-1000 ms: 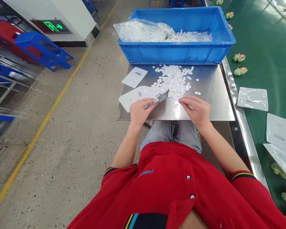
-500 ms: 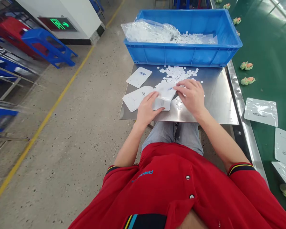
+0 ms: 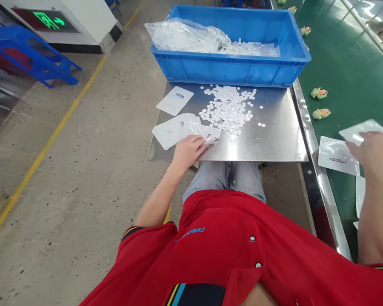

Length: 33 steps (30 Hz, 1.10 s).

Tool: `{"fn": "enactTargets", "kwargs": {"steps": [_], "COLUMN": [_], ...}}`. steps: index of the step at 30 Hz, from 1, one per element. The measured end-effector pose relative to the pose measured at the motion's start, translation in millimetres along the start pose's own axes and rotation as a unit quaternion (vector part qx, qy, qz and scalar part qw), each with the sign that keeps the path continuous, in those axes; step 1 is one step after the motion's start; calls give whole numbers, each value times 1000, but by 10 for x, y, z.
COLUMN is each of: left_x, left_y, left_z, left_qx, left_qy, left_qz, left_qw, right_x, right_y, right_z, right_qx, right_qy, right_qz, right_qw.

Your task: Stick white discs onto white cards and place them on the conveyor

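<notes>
Resting curled left fingers (image 3: pixel 196 140) on a white pouch (image 3: pixel 213 133), half-spread right fingers (image 3: pixel 369 138) on a second pouch (image 3: pixel 365 126), no telling if gripping, likely light, slick, floppy, best pinched edgewise!

The right hand (image 3: pixel 372 146) is blurred, its grip on the packet (image 3: pixel 354 131) unclear. The picture's edges crop the forearm (image 3: pixel 377 212) and blue stool (image 3: pixel 7 37).

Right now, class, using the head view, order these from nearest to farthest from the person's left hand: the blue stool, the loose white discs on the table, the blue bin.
1. Loose white discs: just ahead and right of the left hand.
2. Blue bin: beyond the discs.
3. Blue stool: far off to the left.
</notes>
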State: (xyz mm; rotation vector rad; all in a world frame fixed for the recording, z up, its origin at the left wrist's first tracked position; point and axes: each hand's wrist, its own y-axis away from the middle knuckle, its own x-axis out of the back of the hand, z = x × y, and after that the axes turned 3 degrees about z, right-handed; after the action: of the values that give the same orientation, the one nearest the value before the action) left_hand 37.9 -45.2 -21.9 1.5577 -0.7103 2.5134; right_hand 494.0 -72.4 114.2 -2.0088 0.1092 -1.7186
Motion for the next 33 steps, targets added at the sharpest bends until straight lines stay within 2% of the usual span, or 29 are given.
{"fn": "enactTargets", "kwargs": {"steps": [3, 7, 9, 11, 13, 17, 20, 23, 28, 30, 33], "left_x": [-43, -31, -9, 13, 38, 100, 135, 139, 116, 102, 76], "left_y": [8, 26, 55, 95, 139, 186, 154, 83, -21, -51, -96], "left_z": [-2, 39, 35, 5, -33, -54, -18, 16, 45, 72, 151], "left_qx": [21, 33, 30, 29, 29, 40, 59, 69, 80, 75, 59], "left_qy": [-46, -88, -80, -48, -4, 59, 83, 112, 140, 154, 169], "left_qz": [23, -1, -8, 13, 62, 165, 213, 254, 275, 272, 245], "left_qw": [998, 996, 996, 998, 998, 984, 972, 958, 948, 947, 953], "right_x": [-508, -1154, -1360, -1460, -1461, -1323, -1282, -1335, -1337, -1266, -1167], "right_y": [-63, -198, -223, -165, -5, 473, 751, 883, 855, 715, 329], "right_z": [-350, -613, -658, -679, -706, -833, -943, -968, -931, -1008, -1264], "right_qx": [-20, -47, -54, -51, -45, -31, 11, 44, 44, 26, -5], "right_qy": [-6, -16, -7, 6, 13, 9, -2, -13, -75, -114, -180], "right_qz": [-19, -59, -73, -77, -72, -43, -15, 27, 67, 91, 163], "right_qw": [1000, 997, 996, 996, 996, 999, 1000, 999, 994, 989, 970]}}
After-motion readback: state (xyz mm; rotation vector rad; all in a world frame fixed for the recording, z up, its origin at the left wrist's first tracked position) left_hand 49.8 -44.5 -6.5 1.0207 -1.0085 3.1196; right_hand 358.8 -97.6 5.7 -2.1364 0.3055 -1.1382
